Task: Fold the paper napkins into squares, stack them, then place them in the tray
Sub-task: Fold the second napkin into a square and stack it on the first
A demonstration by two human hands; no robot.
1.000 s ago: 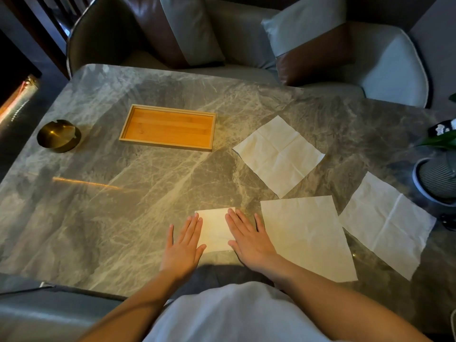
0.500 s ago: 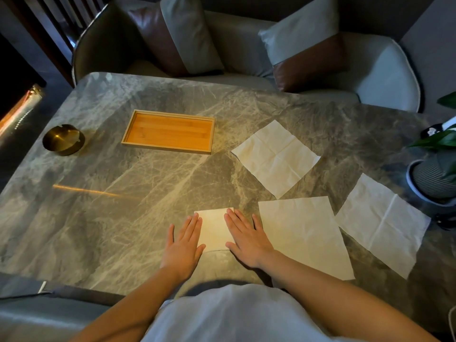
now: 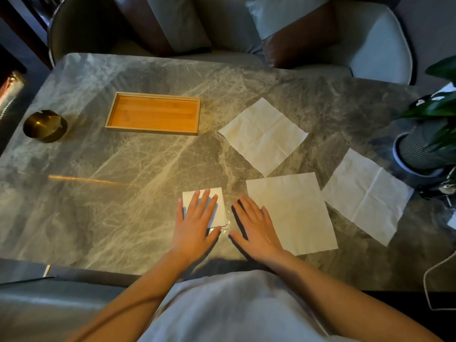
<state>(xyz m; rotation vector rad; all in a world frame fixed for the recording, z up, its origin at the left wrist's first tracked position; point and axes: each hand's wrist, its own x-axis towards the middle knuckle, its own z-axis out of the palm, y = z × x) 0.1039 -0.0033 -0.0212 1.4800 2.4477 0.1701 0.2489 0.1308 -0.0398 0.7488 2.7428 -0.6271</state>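
A small folded square napkin [image 3: 219, 211] lies near the table's front edge, and my left hand [image 3: 195, 223] rests flat on it with fingers spread. My right hand [image 3: 254, 225] lies flat on the bare marble just right of it, its outer edge over the left side of an unfolded napkin [image 3: 296, 211]. Two more unfolded napkins lie flat: one [image 3: 264, 134] farther back, one [image 3: 365, 193] at the right. An empty wooden tray [image 3: 153, 130] sits at the back left.
A brass ashtray [image 3: 44, 125] stands at the far left of the grey marble table [image 3: 111, 206]. A potted plant [image 3: 424, 144] stands at the right edge with a cable beside it. Cushioned chairs line the far side.
My left hand slid right, fully onto the folded napkin. My right hand came off it, moving right toward the unfolded napkin.
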